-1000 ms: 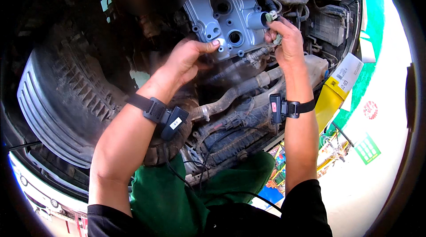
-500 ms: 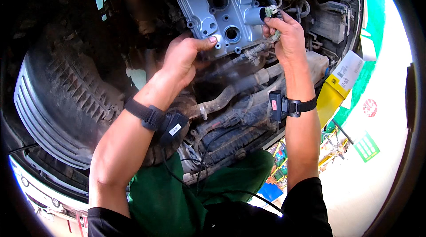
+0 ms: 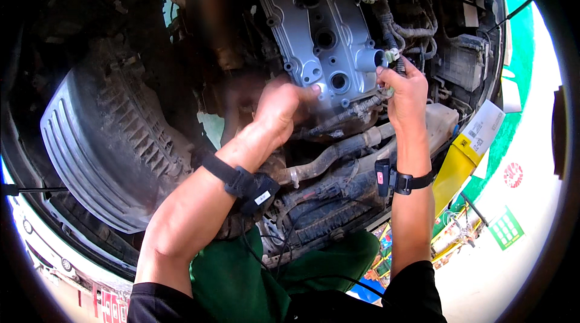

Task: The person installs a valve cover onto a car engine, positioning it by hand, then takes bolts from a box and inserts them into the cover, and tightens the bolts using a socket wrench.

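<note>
Left hand (image 3: 279,106): thumb on smooth metal cover (image 3: 340,28) — grip unclear; right hand (image 3: 409,94): curled by tubular stub (image 3: 366,59) — hold unclear.

Near the top centre of the frame, the left grip (image 3: 278,108) has its thumb on the lower corner of a silver engine cover (image 3: 302,39), its other fingers mostly hidden. Farther right, the right grip (image 3: 408,90) bends at the mouth of the cover's short tube (image 3: 366,60), just beside a pale green connector (image 3: 393,54). A ribbed housing (image 3: 90,154) fills the left; a yellow-and-white box (image 3: 456,166) shows at the right.
</note>
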`<action>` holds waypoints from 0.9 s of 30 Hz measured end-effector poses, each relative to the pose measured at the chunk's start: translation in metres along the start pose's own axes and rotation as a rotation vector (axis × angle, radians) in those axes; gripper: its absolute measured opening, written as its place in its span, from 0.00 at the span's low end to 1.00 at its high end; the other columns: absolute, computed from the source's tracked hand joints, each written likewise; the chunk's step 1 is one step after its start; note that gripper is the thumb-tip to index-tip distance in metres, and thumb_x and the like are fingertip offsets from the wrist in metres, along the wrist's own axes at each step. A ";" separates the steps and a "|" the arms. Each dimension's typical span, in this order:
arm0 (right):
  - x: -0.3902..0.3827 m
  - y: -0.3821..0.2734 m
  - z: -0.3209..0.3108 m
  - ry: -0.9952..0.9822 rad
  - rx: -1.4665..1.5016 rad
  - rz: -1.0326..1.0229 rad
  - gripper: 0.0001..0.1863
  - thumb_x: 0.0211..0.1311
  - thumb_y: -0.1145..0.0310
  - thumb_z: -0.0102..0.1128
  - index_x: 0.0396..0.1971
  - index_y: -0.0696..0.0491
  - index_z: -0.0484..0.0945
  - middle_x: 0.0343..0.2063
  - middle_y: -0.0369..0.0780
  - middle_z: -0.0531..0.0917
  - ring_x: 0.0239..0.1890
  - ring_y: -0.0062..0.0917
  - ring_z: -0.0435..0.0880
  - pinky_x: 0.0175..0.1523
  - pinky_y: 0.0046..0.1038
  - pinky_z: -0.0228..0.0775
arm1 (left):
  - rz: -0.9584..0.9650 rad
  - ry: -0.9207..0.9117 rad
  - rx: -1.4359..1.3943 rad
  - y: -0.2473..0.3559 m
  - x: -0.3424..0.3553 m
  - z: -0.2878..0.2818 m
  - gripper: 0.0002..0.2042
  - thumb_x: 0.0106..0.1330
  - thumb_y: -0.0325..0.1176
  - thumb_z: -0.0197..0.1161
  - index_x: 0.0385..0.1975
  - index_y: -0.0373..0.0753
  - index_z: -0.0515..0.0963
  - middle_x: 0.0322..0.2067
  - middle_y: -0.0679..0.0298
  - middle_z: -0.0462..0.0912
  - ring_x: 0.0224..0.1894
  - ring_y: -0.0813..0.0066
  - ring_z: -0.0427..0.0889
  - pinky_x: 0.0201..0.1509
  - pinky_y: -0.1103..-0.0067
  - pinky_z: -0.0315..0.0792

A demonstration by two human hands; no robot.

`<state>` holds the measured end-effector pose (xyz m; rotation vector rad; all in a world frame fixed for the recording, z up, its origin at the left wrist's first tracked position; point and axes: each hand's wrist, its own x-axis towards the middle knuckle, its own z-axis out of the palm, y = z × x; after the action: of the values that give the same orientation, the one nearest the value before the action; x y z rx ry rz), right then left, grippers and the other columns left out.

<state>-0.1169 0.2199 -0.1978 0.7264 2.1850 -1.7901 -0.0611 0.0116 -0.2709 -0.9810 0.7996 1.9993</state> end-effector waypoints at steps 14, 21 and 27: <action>0.029 -0.067 -0.018 -0.149 -0.980 0.001 0.19 0.55 0.64 0.67 0.39 0.65 0.84 0.29 0.42 0.87 0.32 0.25 0.85 0.43 0.26 0.75 | -0.029 0.046 0.045 0.003 -0.004 0.001 0.10 0.61 0.27 0.67 0.41 0.35 0.79 0.40 0.60 0.84 0.44 0.65 0.82 0.48 0.60 0.70; 0.154 -0.091 0.030 -0.166 -1.433 -0.142 0.30 0.63 0.49 0.62 0.49 0.64 0.81 0.41 0.45 0.87 0.44 0.27 0.83 0.51 0.32 0.73 | 0.013 0.053 0.034 0.003 -0.008 0.012 0.13 0.61 0.28 0.67 0.45 0.36 0.78 0.41 0.59 0.84 0.44 0.65 0.81 0.48 0.61 0.69; 0.149 -0.057 0.064 -0.142 -0.946 -0.146 0.31 0.60 0.50 0.70 0.50 0.64 0.81 0.41 0.44 0.86 0.42 0.27 0.81 0.50 0.31 0.73 | 0.036 0.015 -0.021 -0.003 -0.002 0.008 0.20 0.56 0.25 0.69 0.51 0.36 0.77 0.44 0.61 0.84 0.45 0.67 0.80 0.50 0.72 0.70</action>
<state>-0.2813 0.1849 -0.2344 0.2054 2.6164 -0.6252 -0.0608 0.0183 -0.2657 -1.0017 0.8114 2.0376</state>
